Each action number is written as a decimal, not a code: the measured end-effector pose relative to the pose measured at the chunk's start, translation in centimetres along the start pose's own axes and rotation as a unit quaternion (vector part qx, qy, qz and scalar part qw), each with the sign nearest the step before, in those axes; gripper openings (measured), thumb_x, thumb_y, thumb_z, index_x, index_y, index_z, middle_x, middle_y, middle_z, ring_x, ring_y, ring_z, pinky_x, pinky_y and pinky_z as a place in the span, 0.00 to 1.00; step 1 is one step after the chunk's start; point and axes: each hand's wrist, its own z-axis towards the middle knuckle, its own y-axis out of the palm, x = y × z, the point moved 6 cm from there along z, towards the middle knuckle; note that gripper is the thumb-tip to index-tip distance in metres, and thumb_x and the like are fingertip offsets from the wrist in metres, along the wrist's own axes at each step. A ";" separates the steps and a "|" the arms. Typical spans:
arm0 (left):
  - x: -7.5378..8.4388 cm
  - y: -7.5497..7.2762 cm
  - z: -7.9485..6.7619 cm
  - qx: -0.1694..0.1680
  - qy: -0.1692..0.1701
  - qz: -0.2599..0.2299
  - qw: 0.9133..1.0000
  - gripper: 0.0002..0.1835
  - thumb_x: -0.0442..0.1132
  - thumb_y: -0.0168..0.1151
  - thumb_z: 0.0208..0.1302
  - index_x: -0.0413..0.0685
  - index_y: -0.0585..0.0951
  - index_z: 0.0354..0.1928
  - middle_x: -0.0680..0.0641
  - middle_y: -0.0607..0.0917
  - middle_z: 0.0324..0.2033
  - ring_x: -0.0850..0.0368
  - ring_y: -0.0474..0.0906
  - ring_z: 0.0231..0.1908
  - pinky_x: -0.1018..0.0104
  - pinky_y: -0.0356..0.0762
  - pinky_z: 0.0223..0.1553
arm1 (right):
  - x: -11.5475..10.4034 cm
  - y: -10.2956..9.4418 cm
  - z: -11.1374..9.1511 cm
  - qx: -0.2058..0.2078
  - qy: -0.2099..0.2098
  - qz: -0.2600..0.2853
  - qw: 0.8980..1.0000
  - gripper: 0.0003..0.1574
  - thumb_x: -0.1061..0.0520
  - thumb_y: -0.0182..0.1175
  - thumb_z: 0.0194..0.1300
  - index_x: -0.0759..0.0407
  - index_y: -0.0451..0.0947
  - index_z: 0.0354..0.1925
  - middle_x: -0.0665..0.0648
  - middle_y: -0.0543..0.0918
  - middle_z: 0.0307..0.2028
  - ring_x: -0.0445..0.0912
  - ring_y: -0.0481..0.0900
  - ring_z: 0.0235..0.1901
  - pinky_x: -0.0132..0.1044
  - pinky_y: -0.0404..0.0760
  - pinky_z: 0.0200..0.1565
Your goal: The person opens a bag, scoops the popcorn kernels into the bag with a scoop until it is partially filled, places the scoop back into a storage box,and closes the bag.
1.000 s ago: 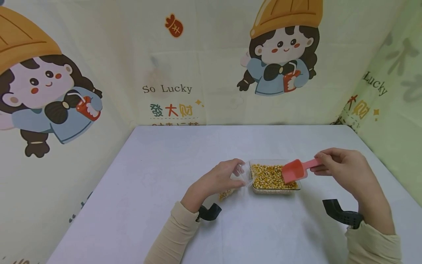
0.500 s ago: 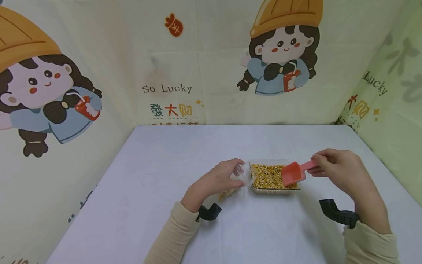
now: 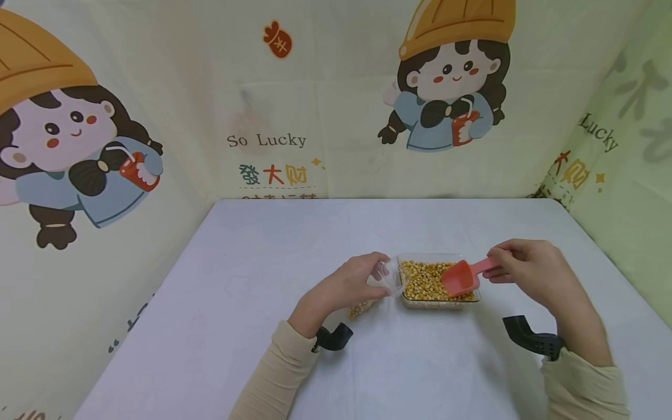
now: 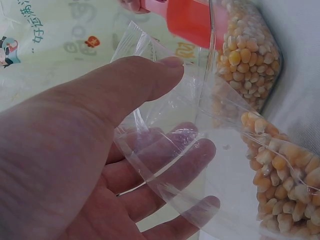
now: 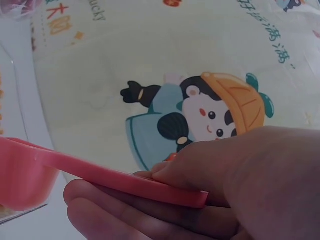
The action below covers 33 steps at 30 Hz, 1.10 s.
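My left hand (image 3: pixel 346 286) holds the mouth of a clear plastic bag (image 3: pixel 392 279) spread between thumb and fingers. Corn kernels (image 4: pixel 287 192) fill the lower part of that bag, which rests on the table beside the hand. Just right of it stands a clear rectangular container (image 3: pixel 433 306), full of yellow corn kernels (image 3: pixel 424 280). My right hand (image 3: pixel 535 273) grips a pink-red scoop (image 3: pixel 459 279) by its handle between thumb and fingers. The scoop's bowl is over the container's right part, its front edge at the kernels; whether it carries any kernels cannot be seen.
A white-covered table (image 3: pixel 252 303) lies under everything. Printed cloth walls (image 3: pixel 341 105) rise behind it and at both sides. A black wrist camera mount (image 3: pixel 334 337) sits at my left wrist, and another black mount (image 3: pixel 532 337) at my right.
My right hand has moved a little to the left with the scoop, bringing its bowl farther over the corn in the container. The left hand and the bag stay in place.
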 end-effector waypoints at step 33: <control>0.0 0.1 0.0 0.000 -0.006 0.005 1.000 0.33 0.45 0.70 0.62 0.47 0.69 0.67 0.55 0.82 0.47 0.63 0.78 0.49 0.72 0.77 0.48 | 1.5 1.5 1.5 -0.018 0.022 0.035 0.999 0.30 0.47 0.51 0.77 0.73 0.72 0.58 0.67 0.87 0.42 0.49 0.90 0.36 0.44 0.84 0.46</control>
